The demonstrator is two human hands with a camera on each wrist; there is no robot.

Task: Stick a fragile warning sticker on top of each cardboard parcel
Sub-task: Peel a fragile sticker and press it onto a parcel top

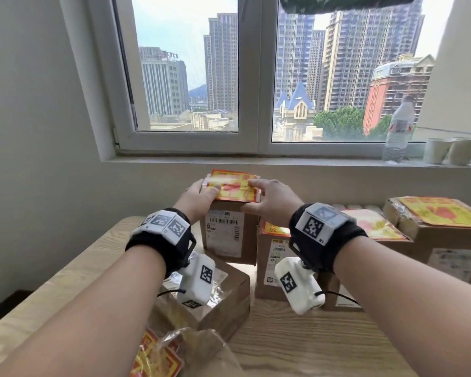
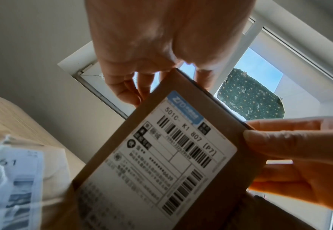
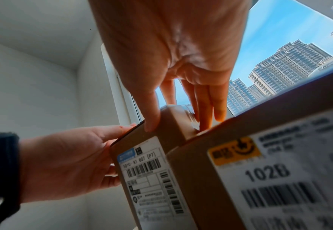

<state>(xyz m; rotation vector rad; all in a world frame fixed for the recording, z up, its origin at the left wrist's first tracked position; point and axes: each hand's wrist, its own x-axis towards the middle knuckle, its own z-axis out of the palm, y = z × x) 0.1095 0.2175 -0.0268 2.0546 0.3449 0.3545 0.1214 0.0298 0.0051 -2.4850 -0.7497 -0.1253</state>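
Note:
A tall cardboard parcel (image 1: pixel 229 235) with a white shipping label (image 2: pixel 173 149) stands at the back of the table. A red and yellow fragile sticker (image 1: pixel 233 187) lies across its top. My left hand (image 1: pixel 203 191) grips the top left corner. Its thumb lies on the sticker and its curled fingers (image 2: pixel 126 91) go round the left side. My right hand (image 1: pixel 257 193) rests on the right end of the sticker with straight fingers. Its thumb (image 3: pixel 152 123) presses the front face just below the top edge.
A parcel marked 1028 (image 1: pixel 278 268) stands against the tall one's right side and bears a sticker. A flat parcel (image 1: pixel 223 300) lies in front. More stickered parcels (image 1: pixel 441 216) lie at right. A bag of stickers (image 1: pixel 158 357) lies near me. A bottle (image 1: pixel 397 131) and paper cups (image 1: pixel 446 151) stand on the sill.

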